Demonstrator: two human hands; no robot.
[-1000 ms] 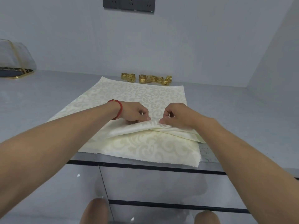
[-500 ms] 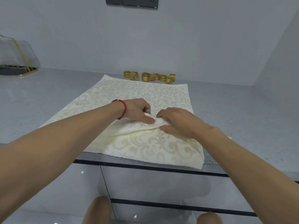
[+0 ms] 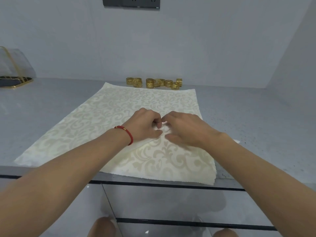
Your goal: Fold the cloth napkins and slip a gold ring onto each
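Observation:
A cream napkin (image 3: 123,106) with a pale scroll pattern lies spread on the grey counter, its near part doubled over into a pleat. My left hand (image 3: 145,124), with a red cord at the wrist, pinches the fold's ridge near the cloth's middle. My right hand (image 3: 185,128) meets it fingertip to fingertip, fingers curled onto the same ridge, thumb lying on the cloth. Several gold rings (image 3: 153,82) sit in a row just beyond the napkin's far edge, by the wall.
The grey counter (image 3: 256,120) ends in a front edge just below the napkin, with glossy drawer fronts (image 3: 171,202) under it. A clear gold-rimmed holder (image 3: 13,72) stands at the far left. A dark socket strip (image 3: 131,2) is on the wall.
Both hands have carried the fold away from me, towards the napkin's middle. The raised pleat now lies flatter, and more of the doubled cloth shows in front of the hands.

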